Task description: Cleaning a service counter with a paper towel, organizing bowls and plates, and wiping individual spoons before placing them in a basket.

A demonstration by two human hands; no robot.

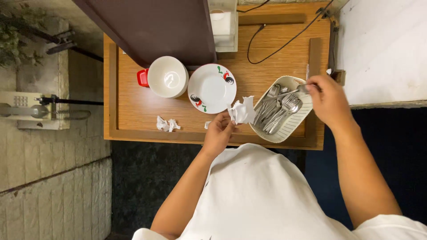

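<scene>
My left hand [219,132] pinches a crumpled white tissue [241,111] at the near edge of a wooden tray table [133,111]. To the right, my right hand [329,100] grips the end of a metal spoon [284,93] whose handle lies over a white oval basket [293,126] filled with several metal spoons and forks. The tissue touches the basket's left rim.
A white plate with rooster pictures [212,87] and a stack of white bowls [167,76] beside a red cup [143,77] stand further left. Another crumpled tissue [167,124] lies near the tray's front. Black cables [275,40] and a white box [222,24] sit behind.
</scene>
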